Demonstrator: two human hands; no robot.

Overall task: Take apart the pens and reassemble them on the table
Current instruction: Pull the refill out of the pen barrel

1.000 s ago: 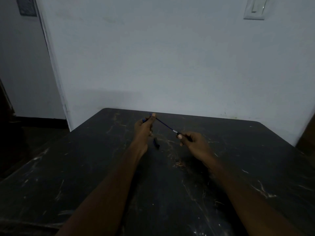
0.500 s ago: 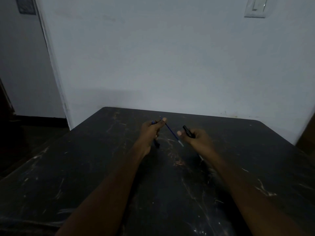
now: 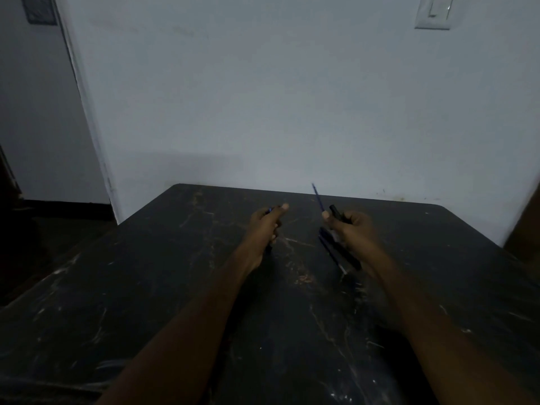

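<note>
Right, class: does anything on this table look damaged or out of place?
The dark table is badly scratched, with pale scuffs all over. Otherwise nothing odd: the right hand holds a thin blue refill with dark pen parts, the left hand another piece.

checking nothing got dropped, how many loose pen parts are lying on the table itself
0 that I can see: the scuffed black table shows none. The thin blue ink refill and black barrels are in the right hand; hands may hide some.

Black scuffed table [image 3: 181,282]; blue refill [image 3: 318,197].
</note>
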